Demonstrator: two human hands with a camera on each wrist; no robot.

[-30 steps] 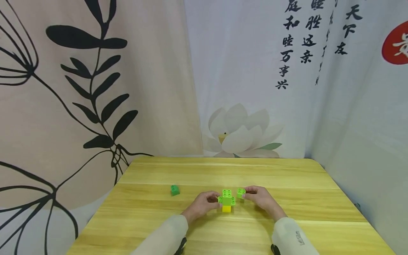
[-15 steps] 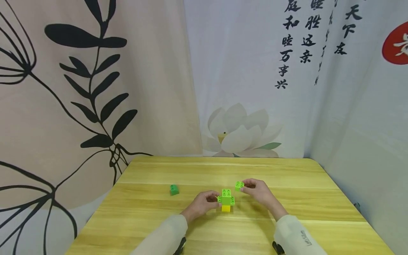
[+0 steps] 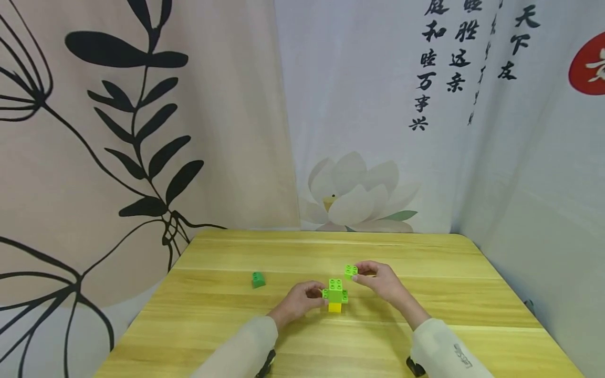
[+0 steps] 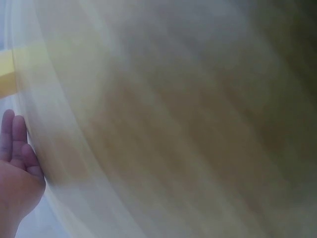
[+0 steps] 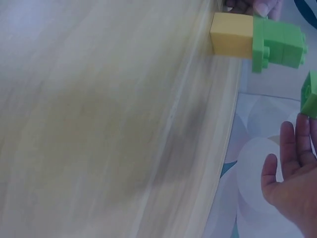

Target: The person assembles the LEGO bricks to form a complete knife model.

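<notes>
A small toy-brick build stands on the table: a yellow brick [image 3: 334, 307] at the bottom, and lime-green bricks [image 3: 335, 287] above it that stick out to both sides. My left hand [image 3: 299, 301] holds the build by its left side; its fingertips are partly hidden behind it. Between thumb and fingers my right hand [image 3: 380, 282] pinches a loose lime-green brick [image 3: 351, 271], raised just behind and right of the build's top. In the right wrist view this held brick [image 5: 310, 94] is apart from the build. The left wrist view catches only part of the yellow brick [image 4: 7, 74].
A darker green brick [image 3: 258, 280] lies on the wooden table [image 3: 212, 325], left of and beyond my left hand. Behind the table's far edge hangs a printed curtain [image 3: 236, 131], with another curtain stretch [image 3: 529, 199] along the right.
My right hand has lifted the loose lime-green brick and carried it away from me and slightly left, closer above the build. The left hand and the build have stayed in place.
</notes>
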